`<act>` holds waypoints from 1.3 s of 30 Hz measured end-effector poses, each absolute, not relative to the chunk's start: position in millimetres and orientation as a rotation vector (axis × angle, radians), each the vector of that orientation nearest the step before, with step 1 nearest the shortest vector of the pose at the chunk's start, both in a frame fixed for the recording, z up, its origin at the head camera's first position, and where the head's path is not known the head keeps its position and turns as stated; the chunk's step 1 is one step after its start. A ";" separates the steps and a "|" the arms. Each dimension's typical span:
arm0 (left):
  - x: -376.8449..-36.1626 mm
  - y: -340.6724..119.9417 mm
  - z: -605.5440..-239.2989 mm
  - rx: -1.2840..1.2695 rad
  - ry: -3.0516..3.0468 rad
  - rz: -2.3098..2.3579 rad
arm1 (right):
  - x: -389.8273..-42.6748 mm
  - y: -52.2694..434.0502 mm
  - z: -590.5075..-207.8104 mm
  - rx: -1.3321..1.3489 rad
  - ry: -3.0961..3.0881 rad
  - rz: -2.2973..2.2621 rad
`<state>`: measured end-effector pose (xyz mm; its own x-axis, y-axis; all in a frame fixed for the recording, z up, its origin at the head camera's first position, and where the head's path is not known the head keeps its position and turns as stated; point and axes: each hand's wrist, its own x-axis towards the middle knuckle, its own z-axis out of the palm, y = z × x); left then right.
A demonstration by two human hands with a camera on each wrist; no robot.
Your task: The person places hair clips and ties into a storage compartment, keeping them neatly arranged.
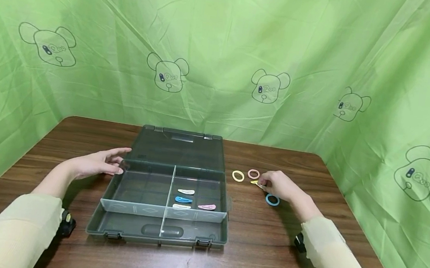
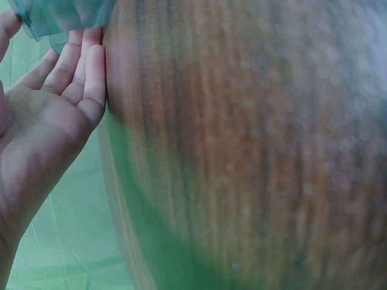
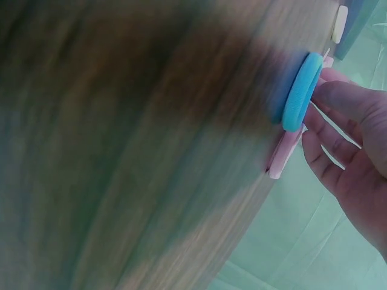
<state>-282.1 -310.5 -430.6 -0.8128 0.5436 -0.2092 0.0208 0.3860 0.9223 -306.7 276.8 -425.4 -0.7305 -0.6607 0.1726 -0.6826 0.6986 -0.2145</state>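
A: Right hand (image 1: 282, 185)?
B: Pinching yellow clip (image 1: 254, 182), right of grey box (image 1: 144, 188), toward counter (image 1: 256, 255)'s far edge.
A: Left hand (image 1: 97, 163)?
B: Fingers relaxed, touching box's left edge.

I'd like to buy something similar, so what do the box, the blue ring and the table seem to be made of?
Box: probably smooth plastic, slightly glossy; its grey walls look see-through.
Blue ring: perhaps stretchy fabric, matte; its surface looks soft, without shine.
Table: wood or wood-look laminate; it shows brown grain and a light sheen.
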 end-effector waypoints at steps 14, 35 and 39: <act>-279.3 -310.2 -430.4 0.483 2.173 1.421 | -304.8 276.4 -427.0 1.137 -2.804 0.469; -281.4 -310.7 -431.1 0.483 2.163 1.444 | -306.6 272.4 -427.5 1.137 -2.806 0.436; -281.2 -310.5 -431.4 0.482 2.156 1.446 | -304.5 270.0 -425.2 1.131 -2.816 0.434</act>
<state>-281.2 -310.5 -431.4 -0.8147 0.5427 -0.2043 0.0169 0.3744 0.9271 -304.5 270.0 -425.2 -0.7252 -0.6663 0.1737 -0.6877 0.6879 -0.2321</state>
